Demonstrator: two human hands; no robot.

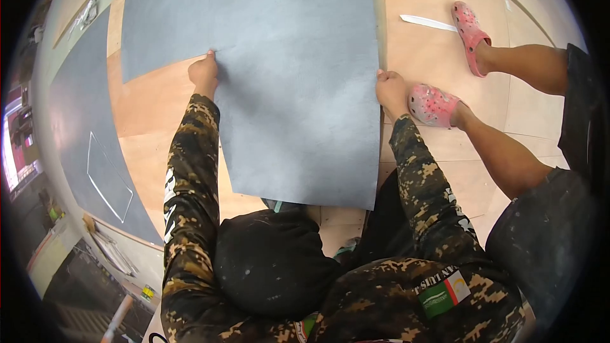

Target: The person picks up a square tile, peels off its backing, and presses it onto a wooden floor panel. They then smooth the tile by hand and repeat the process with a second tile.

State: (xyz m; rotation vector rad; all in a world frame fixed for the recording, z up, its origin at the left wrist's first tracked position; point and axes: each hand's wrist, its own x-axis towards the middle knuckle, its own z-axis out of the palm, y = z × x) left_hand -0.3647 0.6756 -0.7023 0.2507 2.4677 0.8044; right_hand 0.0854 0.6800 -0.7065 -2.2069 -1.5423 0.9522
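A big wooden floor (152, 114) fills the view. A wide grey sheet (298, 82) lies flat on it, in the middle. At 3 o'clock stand another person's pink shoes (435, 105). The left hand (204, 71) pinches the sheet's left edge. The right hand (391, 91) grips its right edge.

so the big sheet (286, 82) under both hands is a flat slate grey-blue, slightly mottled, no print on it. Floor boards (152, 114) are pale tan plywood. Sleeves (190, 171) are camo: tan, brown and black blotches, with white lettering down the left one. There's a green, white and orange-red flag patch (443, 295) on the camo too. The other person's clogs (470, 28) are pink with lighter speckles, and their shorts (540, 241) are black, dusted with pale specks. Another grey sheet (82, 133) on the left has thin white lines drawn on it.
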